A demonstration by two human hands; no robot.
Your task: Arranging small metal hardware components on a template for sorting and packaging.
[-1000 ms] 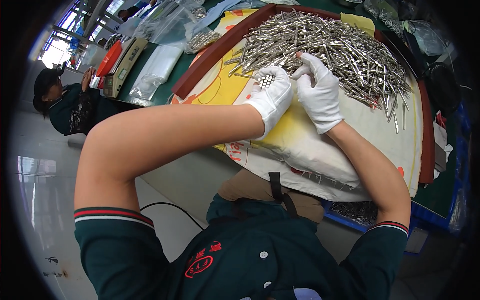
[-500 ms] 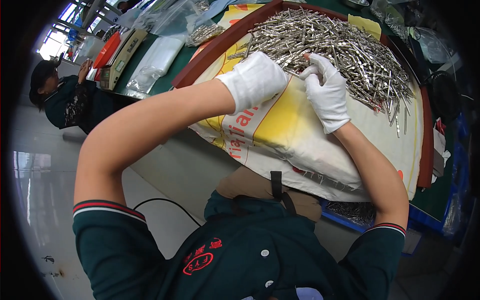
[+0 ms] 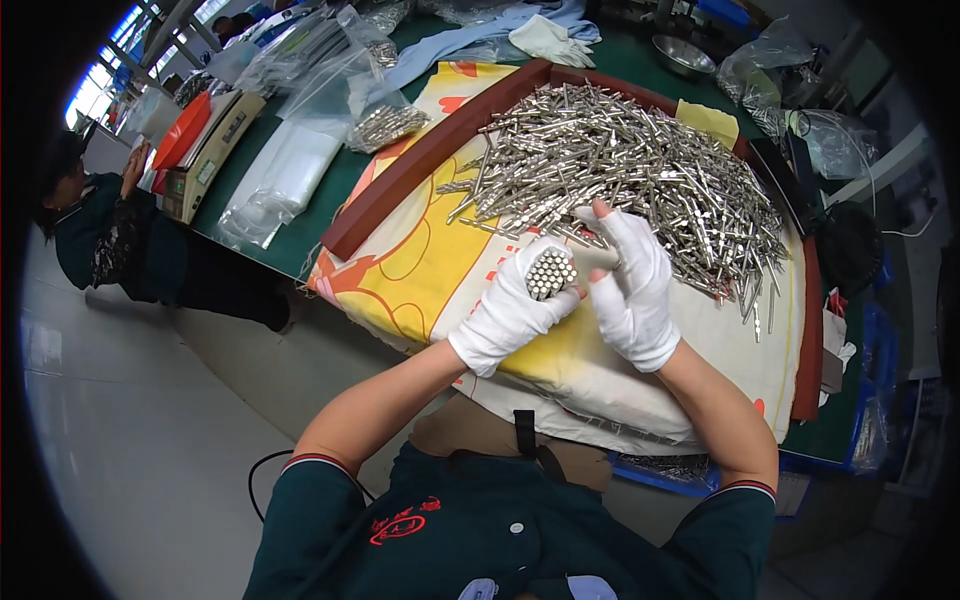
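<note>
My left hand, in a white glove, is closed around a bundle of slim metal drill bits. Their round ends face up, packed closely together. Beside it my right hand, gloved with bare fingertips showing, has its thumb and fingers spread apart. A blurred grey patch lies between the two hands, and I cannot make out what it is. Just beyond them spreads a large heap of loose drill bits on a yellow and white printed cloth.
A red-brown wooden rim borders the work area. Left of it lie clear plastic bags, a bag of bits and a scale. A metal bowl and a white glove sit behind. Another person works at left.
My left hand has drawn back toward me and turned, bringing the bundle's ends into view. My right hand has moved nearer to me and its fingers have spread. The view has shifted.
</note>
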